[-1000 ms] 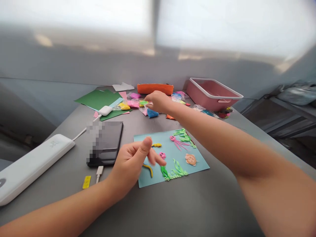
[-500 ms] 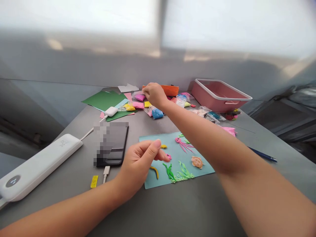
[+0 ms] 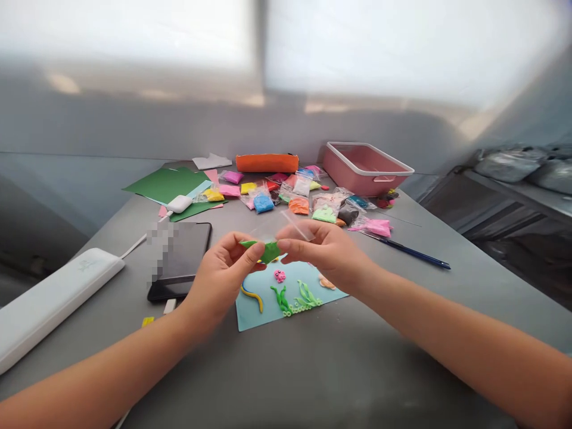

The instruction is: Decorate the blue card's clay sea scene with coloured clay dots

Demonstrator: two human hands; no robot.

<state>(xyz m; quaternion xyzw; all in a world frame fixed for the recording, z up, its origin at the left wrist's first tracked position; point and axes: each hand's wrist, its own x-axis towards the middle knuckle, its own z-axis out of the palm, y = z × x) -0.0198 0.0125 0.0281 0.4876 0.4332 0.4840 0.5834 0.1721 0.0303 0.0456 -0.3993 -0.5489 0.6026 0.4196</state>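
Observation:
Between my two hands is a clear plastic bag of green modelling clay [image 3: 270, 252], raised above a light blue card [image 3: 250, 319]. My left hand [image 3: 227, 265] pinches the bag's left side between thumb and fingers. My right hand [image 3: 330, 253] grips its right side, where the clear zip edge sticks up. Clay figures sit on the card: a small pink creature [image 3: 279, 276], a yellow and blue eel-like strip [image 3: 254, 298], green seaweed [image 3: 306, 295] and a partly covered tan turtle [image 3: 327, 282]. My hands hide the card's upper part.
Several bags of coloured clay, a blue one [image 3: 263, 203] among them, lie behind my hands. An orange pouch [image 3: 267, 163] and a pink basket [image 3: 388, 180] stand farther back. At left are a phone [image 3: 185, 256], a white power bank [image 3: 67, 298] and green paper [image 3: 167, 183]; a dark blue pen-like tool [image 3: 415, 253] lies right.
My right hand has come back from the clay bags at the rear. Both hands now hold the bag of green clay over the card. The view has shifted a little to the right.

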